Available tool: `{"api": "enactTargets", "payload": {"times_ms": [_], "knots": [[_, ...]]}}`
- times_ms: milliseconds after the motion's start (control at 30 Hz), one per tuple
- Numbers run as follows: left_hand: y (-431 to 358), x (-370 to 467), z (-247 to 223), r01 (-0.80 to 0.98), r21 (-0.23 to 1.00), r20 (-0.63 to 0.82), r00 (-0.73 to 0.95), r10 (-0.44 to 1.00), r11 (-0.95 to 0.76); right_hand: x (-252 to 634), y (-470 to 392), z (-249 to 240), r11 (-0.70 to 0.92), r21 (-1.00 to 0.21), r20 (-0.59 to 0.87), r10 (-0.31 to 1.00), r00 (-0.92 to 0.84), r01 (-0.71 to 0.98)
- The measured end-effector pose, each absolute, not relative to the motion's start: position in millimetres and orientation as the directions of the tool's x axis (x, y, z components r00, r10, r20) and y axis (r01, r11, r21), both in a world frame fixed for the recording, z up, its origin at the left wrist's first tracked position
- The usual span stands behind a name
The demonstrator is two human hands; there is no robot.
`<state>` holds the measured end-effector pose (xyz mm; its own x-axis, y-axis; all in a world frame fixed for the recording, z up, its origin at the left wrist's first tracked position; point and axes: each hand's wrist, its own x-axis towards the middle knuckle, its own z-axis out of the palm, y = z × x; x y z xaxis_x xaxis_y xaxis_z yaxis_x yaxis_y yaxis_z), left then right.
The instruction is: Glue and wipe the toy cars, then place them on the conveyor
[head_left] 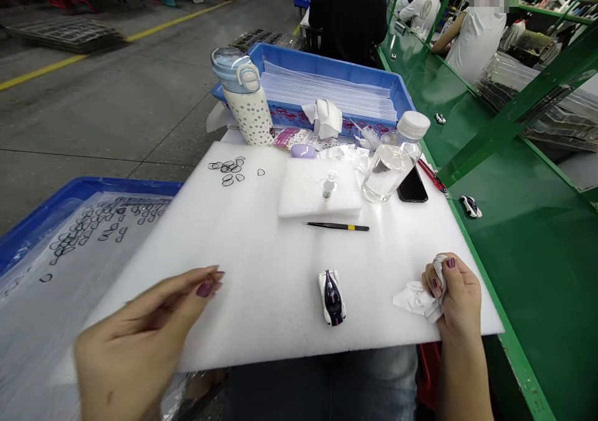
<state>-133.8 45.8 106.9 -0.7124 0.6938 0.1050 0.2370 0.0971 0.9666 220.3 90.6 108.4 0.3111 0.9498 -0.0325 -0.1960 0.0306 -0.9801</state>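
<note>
My right hand [455,290] is closed around a crumpled white tissue [418,299] at the right side of the white foam board [261,321]. Over the left part of the board, my left hand [154,327] has its thumb and fingertips pinched together; anything between them is too small to make out. A white and dark toy car [332,298] lies between my hands, touched by neither. Beyond it are black tweezers [336,226] with a yellow band. Several thin black rings [228,170] lie at the board's far left.
A foam block [299,187], clear water bottle [390,165], phone [413,186] and dotted tumbler [250,113] stand or lie farther back. A blue tray [327,66] is behind them, another blue tray [93,187] at left. Toy cars [471,206] sit on the green conveyor [542,271].
</note>
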Motion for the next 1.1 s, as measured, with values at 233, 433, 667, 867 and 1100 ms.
{"api": "enactTargets", "payload": {"times_ms": [233, 433, 667, 867, 1100], "knots": [[58.8, -46.7, 116.3, -0.589, 0.803, -0.238, -0.174, 0.956, 0.092, 220.4, 88.6, 108.5, 0.070, -0.973, -0.015, 0.932, 0.362, -0.221], [55.2, -29.6, 112.1, -0.660, 0.731, -0.198, 0.038, 0.979, 0.173, 219.2, 89.4, 110.2, 0.117, -0.964, 0.016, 0.921, 0.390, -0.237], [54.8, -35.1, 112.2, -0.679, 0.710, -0.177, 0.083, 0.981, 0.186, 217.0, 89.9, 111.1, 0.143, -0.953, 0.036, 0.928, 0.370, -0.268], [57.2, -32.1, 112.3, -0.717, 0.665, -0.186, 0.110, 0.976, 0.207, 219.3, 89.7, 113.6, 0.136, -0.967, 0.045, 0.923, 0.382, -0.215], [56.7, -31.0, 111.6, -0.765, 0.600, -0.198, 0.141, 0.970, 0.233, 186.8, 65.3, 127.1, 0.261, -0.965, 0.241, 0.922, 0.301, -0.026]]}}
